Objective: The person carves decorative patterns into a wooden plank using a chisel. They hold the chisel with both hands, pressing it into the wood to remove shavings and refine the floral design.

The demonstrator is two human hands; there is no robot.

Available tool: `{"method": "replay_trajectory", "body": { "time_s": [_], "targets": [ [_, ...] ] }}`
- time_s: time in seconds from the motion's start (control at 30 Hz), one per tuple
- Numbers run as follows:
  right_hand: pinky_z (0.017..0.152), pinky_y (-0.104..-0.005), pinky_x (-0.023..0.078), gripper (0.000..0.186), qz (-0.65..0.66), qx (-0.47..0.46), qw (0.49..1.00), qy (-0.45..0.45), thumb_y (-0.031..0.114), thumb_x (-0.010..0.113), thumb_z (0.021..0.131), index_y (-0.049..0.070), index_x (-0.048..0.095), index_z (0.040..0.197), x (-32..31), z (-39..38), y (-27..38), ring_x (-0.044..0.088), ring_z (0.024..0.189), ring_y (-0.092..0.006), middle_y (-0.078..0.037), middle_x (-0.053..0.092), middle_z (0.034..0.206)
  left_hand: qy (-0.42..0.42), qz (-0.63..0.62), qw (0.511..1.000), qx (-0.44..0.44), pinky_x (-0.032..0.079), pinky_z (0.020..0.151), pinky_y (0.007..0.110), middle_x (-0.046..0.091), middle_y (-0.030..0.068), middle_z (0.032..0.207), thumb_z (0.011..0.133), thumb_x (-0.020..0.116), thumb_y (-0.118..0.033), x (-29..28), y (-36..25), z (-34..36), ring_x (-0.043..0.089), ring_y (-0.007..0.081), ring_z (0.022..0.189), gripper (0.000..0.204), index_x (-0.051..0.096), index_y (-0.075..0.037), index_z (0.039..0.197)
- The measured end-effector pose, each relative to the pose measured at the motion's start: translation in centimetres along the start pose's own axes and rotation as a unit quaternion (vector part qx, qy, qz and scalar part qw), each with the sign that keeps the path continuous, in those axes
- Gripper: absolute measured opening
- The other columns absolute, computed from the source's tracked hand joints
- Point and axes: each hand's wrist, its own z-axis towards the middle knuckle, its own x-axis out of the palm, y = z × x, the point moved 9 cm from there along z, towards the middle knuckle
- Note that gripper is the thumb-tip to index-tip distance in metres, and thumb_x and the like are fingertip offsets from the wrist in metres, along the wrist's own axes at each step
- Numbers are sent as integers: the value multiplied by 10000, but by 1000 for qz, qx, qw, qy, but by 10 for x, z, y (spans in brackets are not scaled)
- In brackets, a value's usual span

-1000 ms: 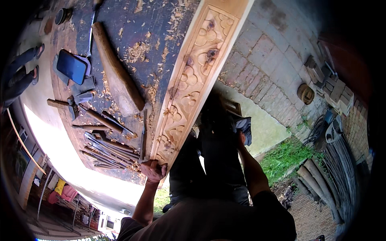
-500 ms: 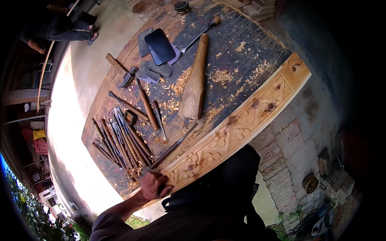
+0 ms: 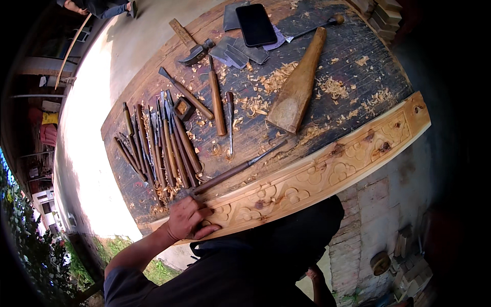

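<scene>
Head view, left hand (image 3: 188,219) grip closed on chisel (image 3: 232,172), beside carved plank (image 3: 327,171).

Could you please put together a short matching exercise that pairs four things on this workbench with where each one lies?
Things:
1. phone
2. wooden mallet
3. carved plank
4. left hand

Places:
A. along the bench's near edge
B. on the plank's left end
C. at the far edge, on grey sheets
D. mid-bench among wood shavings

Pairs: 1-C, 2-D, 3-A, 4-B
</scene>
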Motion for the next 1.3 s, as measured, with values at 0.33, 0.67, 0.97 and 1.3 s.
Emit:
{"method": "replay_trajectory", "body": {
  "time_s": [0.33,0.67,0.97,1.3],
  "targets": [
    [853,-511,647,518,-572,52,819,-2,61,764,922,57,605,1415,139,-73,180,749,1177,-351,-159,754,1294,14,1,999,-35,487,611,396,648,64,924,800,953,-428,3,9,-1,606,273,736,478,705,-112,1060],
    [788,-454,627,334,-605,5,795,-49,71,724,975,21,657,1298,132,-58,177,746,1015,-288,-134,759,1131,4,-5,1000,-24,466,608,408,611,70,886,803,948,-441,1,2,5,595,278,723,493,701,-94,1052],
    [730,-404,608,193,-654,-102,742,-105,80,688,1024,-12,703,1193,120,-65,263,744,868,-231,-112,764,985,12,19,1000,-18,508,665,391,563,72,907,873,877,-510,-8,0,2,609,279,820,494,702,-93,1072],
    [665,-347,587,175,-595,-426,626,-271,90,648,1078,-48,754,1077,206,-223,488,741,706,-168,-87,769,822,-16,30,999,-32,547,727,430,586,92,973,939,812,-489,-5,0,-9,641,305,906,448,677,-91,1093]
  ]
}}
